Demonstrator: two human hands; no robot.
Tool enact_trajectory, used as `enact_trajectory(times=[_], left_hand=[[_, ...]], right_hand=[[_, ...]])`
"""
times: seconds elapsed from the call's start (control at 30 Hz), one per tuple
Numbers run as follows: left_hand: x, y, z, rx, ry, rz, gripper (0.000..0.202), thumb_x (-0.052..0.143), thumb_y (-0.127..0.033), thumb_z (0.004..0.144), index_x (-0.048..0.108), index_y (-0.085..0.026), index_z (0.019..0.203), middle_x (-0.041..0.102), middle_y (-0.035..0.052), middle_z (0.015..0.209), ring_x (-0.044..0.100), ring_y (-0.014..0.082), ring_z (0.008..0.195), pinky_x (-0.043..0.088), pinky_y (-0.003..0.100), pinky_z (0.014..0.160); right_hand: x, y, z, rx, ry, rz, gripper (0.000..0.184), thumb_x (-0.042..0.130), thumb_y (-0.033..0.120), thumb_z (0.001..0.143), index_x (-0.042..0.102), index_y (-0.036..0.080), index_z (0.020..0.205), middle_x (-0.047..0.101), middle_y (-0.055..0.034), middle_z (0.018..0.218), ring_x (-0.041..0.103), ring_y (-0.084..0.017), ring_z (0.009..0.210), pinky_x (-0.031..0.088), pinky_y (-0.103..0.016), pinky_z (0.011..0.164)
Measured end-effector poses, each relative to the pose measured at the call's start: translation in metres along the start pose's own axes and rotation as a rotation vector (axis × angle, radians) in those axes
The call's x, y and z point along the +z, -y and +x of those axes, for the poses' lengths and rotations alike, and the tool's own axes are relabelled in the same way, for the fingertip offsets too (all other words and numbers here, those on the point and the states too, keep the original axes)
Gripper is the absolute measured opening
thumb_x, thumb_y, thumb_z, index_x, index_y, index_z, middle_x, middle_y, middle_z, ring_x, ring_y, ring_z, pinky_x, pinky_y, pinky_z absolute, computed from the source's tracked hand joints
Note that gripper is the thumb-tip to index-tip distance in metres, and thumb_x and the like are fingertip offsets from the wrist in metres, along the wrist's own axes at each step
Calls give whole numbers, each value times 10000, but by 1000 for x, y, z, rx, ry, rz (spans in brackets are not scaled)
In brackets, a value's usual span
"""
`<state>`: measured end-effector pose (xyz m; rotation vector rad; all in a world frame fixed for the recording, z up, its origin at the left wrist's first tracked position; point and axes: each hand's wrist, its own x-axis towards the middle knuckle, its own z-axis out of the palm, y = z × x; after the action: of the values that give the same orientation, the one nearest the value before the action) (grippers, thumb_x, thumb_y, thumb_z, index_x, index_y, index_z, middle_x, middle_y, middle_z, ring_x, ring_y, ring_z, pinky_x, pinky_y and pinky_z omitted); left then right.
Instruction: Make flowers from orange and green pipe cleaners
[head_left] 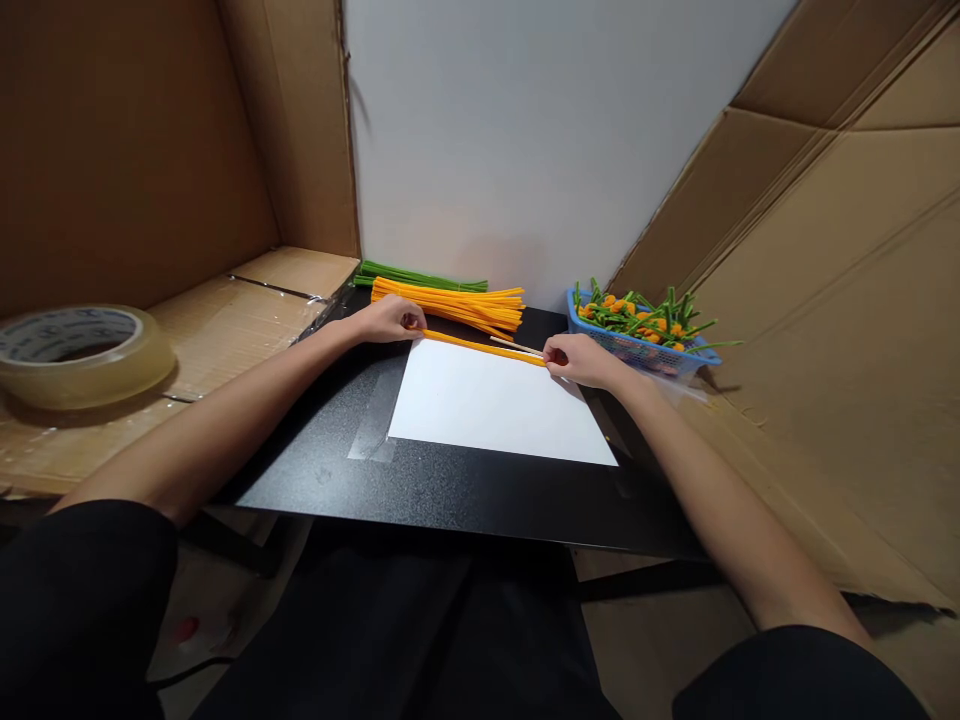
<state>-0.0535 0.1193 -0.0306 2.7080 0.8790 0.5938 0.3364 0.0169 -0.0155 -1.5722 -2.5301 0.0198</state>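
Clock positions read from the centre of the white paper sheet (495, 405), 12 o'clock at the far wall.

Left hand (386, 320) at 10 o'clock: fingers closed, pinching one end of a single orange pipe cleaner (480, 346). Right hand (581, 360) at 2 o'clock: fingers closed near the other end of that pipe cleaner and around the end of a thin wooden stick (516, 346). Fingers partly hide the contact, so the exact grip there is hard to read.

The pipe cleaner lies straight and roughly level along the sheet's far edge, with the stick beside it at the right half.

Sheet sits on a black table (450, 490), with a strip of clear tape (371, 425) at its 8 o'clock corner. At 12 o'clock, a loose bundle of orange pipe cleaners (450, 305) lies against a thinner bundle of green pipe cleaners (420, 278). At 1 to 2 o'clock, a blue plastic basket (637, 350) holds green stems with orange tips. At 9 o'clock, a roll of clear packing tape (82, 358) rests on flattened cardboard (240, 330), off the table.
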Motion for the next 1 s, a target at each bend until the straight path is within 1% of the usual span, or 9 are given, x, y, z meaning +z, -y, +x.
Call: enact_trajectory(times=[0.13,0.23,0.37,0.5,0.77,0.83,0.9,0.97,1.0], left_hand=[[-4,6,-3,-29,-5,24,258,636,-341,773,759,-135,867,706,36,741,599,120,637,413,204,599],[-5,7,-4,-36,-8,32,248,640,-328,762,758,-133,861,707,37,734,600,121,632,418,203,595],[-4,5,-4,-52,-9,24,231,651,-318,741,754,-136,839,712,36,730,603,123,629,426,205,597],[-6,5,-4,-64,-8,21,215,651,-308,722,749,-136,805,720,41,746,610,127,638,432,207,605],[-11,10,-7,-79,8,24,220,619,-303,699,726,-130,781,682,29,692,581,124,604,424,211,583],[-12,11,-8,-89,20,7,250,597,-262,673,731,-128,835,686,29,720,592,132,630,437,214,597],[-14,11,-9,-87,39,-30,366,573,-222,645,735,-126,958,702,32,787,615,144,686,457,216,626],[-14,11,-9,-85,56,-61,457,561,-216,651,730,-131,1068,719,39,860,638,158,753,474,220,665],[-14,11,-8,-90,57,-67,458,562,-231,674,733,-134,1087,729,46,893,649,165,786,480,224,685]], right_hand=[[0,-4,-2,18,-7,46,94,584,210,779,622,194,864,691,-40,783,600,-178,688,411,-279,646],[-1,-4,-3,22,-6,34,91,606,248,806,640,195,872,690,-41,777,593,-181,689,404,-281,640],[0,3,-2,-56,-68,17,140,625,298,838,655,194,928,678,-59,848,586,-199,751,419,-296,682],[3,11,0,-124,-68,-26,161,559,300,891,667,188,847,675,-100,914,596,-239,864,429,-329,752],[0,1,0,-79,-28,-30,130,579,268,844,644,187,767,667,-76,810,588,-207,746,420,-311,689],[0,1,-1,-60,-30,-14,110,588,268,838,649,187,797,679,-72,816,595,-205,744,425,-309,687],[1,2,-1,-37,-37,11,108,598,275,839,656,187,862,698,-68,836,605,-203,747,431,-306,684],[1,4,-1,-12,-43,25,140,612,282,839,664,186,927,711,-67,853,615,-204,750,435,-304,680],[2,4,-1,-6,-45,25,156,615,283,841,670,184,948,715,-69,858,620,-206,754,436,-305,681]])
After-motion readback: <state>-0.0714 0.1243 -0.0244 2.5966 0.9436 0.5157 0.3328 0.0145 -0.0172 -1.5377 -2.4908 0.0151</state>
